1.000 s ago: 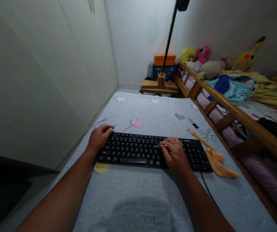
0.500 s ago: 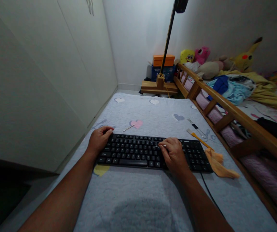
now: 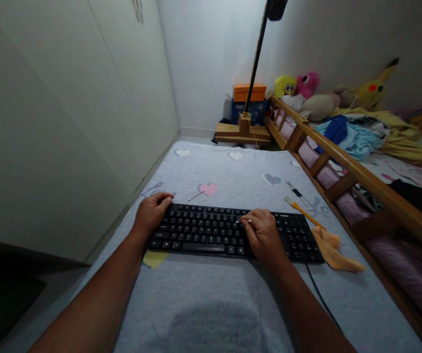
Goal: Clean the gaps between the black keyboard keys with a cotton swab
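A black keyboard lies flat on the heart-patterned cloth, its cable running toward me on the right. My left hand is closed on the keyboard's upper left corner, the thumb along the edge. Over the right part of the letter keys, my right hand pinches a cotton swab between thumb and fingers. One white tip of the swab points left at the keys; whether it touches them I cannot tell. Another cotton swab rests on the cloth behind the keyboard.
Right of the keyboard lie a brush with an orange handle, an orange cloth and a thin metal tool with a black middle. A wooden bed rail borders the right side; a pale cabinet stands left.
The swab in my right hand has shifted very slightly left over the keys. My left hand and the keyboard stay where they were.
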A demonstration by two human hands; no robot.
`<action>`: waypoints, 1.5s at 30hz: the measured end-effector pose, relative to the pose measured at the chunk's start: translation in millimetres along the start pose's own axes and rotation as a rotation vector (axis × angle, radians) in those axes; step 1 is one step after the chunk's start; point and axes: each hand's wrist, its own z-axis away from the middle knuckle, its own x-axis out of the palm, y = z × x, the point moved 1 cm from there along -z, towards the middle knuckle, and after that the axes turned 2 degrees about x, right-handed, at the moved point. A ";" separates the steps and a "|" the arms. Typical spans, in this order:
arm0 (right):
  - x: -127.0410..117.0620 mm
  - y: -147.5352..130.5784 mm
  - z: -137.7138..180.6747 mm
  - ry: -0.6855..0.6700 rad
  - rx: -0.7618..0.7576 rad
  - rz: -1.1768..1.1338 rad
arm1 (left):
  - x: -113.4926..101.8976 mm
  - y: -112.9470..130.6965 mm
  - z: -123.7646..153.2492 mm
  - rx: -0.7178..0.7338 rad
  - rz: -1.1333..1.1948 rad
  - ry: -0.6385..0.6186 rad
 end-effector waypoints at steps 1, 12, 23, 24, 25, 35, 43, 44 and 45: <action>0.9 -0.7 -0.5 -0.001 -0.003 0.003 | -0.1 0.2 0.1 -0.001 0.003 -0.001; 0.5 -4.3 -16.4 -0.113 -0.011 0.076 | -0.2 0.6 -0.6 0.012 0.000 -0.013; 8.1 -6.9 -10.9 -0.066 -0.001 -0.003 | 1.2 -6.3 -1.1 0.020 -0.012 -0.017; 7.8 -6.5 -10.6 -0.063 -0.001 -0.010 | 1.4 -6.5 -1.0 0.016 -0.012 -0.018; 7.5 -6.1 -10.2 -0.058 -0.003 -0.016 | 1.6 -6.4 -0.9 0.014 -0.012 -0.020; 3.3 -6.3 -4.1 -0.069 -0.014 -0.108 | 0.8 -5.4 -0.3 0.011 -0.035 0.004; 5.8 -4.9 -4.8 -0.023 -0.015 -0.113 | 1.7 -7.7 -1.1 0.025 -0.035 -0.001; 6.2 -4.5 -4.9 -0.019 -0.014 -0.107 | 1.6 -7.8 -1.0 0.027 -0.036 -0.001; 6.6 -4.2 -4.9 -0.017 -0.013 -0.100 | 1.5 -7.8 -1.0 0.028 -0.037 -0.001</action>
